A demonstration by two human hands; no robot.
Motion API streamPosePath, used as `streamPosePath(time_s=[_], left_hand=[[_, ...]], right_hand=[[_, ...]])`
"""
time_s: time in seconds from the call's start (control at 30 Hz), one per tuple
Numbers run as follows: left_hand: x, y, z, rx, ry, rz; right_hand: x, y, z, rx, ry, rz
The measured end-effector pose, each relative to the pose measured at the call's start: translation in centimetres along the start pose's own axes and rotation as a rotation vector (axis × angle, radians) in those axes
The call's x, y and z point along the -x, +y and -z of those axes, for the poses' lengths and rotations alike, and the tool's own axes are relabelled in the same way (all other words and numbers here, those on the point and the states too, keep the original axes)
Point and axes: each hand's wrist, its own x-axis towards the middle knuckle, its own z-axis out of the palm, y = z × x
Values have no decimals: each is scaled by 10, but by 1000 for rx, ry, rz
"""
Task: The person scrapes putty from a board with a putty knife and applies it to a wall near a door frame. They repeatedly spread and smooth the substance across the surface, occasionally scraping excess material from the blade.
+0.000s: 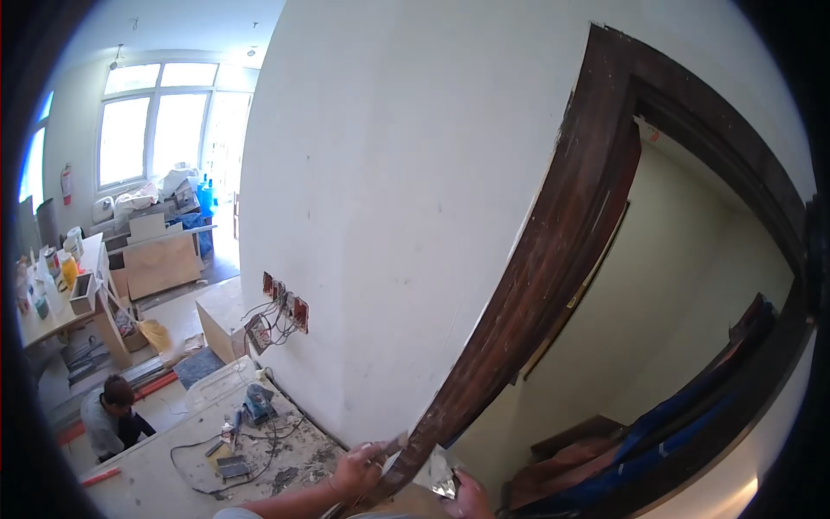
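My left hand (361, 470) is closed round a small flat tool (396, 445), like a putty knife, whose tip is at the edge of the dark wooden door frame (527, 290). On the other side of the frame's lower end, my right hand (471, 496) grips a shiny metal piece (443, 481) with whitish matter on it; its exact shape is unclear. The frame is scuffed, and the white wall (389, 190) borders it on the left.
Below the wall, a dusty worktop (156, 471) bears a power tool (258, 404) with a cord. Wires (275, 316) hang from open wall boxes. A person (112, 419) crouches at the lower left, near a cluttered table (56, 320). Blue and brown cloths (640, 458) lie beyond the doorway.
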Motion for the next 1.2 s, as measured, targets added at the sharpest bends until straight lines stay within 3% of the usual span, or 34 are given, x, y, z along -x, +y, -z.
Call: streamPosePath(time_s=[0.03, 0.1, 0.2, 0.37, 0.47, 0.5, 0.57, 0.67, 0.7, 0.77, 0.83, 0.93, 1.03, 1.2], left_hand=[[-6, 20, 11, 3, -65, -113], [-19, 31, 19, -49, -114, -438], [-21, 47, 40, -176, -68, -484], [-11, 2, 59, -358, -156, -352], [8, -25, 46, -127, 5, 94], [10, -24, 48, -131, 57, 108], [7, -27, 51, -239, 138, -94], [-1, 8, 63, -331, 242, -206], [-7, 20, 73, -391, 191, -245], [-23, 37, 79, -396, 274, -355], [-28, 48, 84, -482, 249, -401], [-35, 53, 83, -530, 194, -443], [-34, 45, 78, -544, 202, -473], [-39, 34, 82, -538, 281, -532]], right_hand=[[-11, 4, -6, -318, -3, -159], [-3, -34, -49, -336, -6, -172], [-4, -66, -84, -364, -85, -144], [-14, -76, -102, -450, -249, -145], [-17, -90, -122, -442, -206, 46], [-22, -89, -128, -393, -239, 133], [-36, -86, -134, -464, -186, 148], [-61, -66, -129, -196, -74, 351], [-64, -64, -132, -106, -21, 426], [-37, -89, -165, -112, 103, 475], [-30, -97, -186, -295, 100, 502], [-30, -84, -187, 212, 171, 756], [-7, -87, -195, 400, 167, 815], [2, -75, -192, 485, -126, 986]])
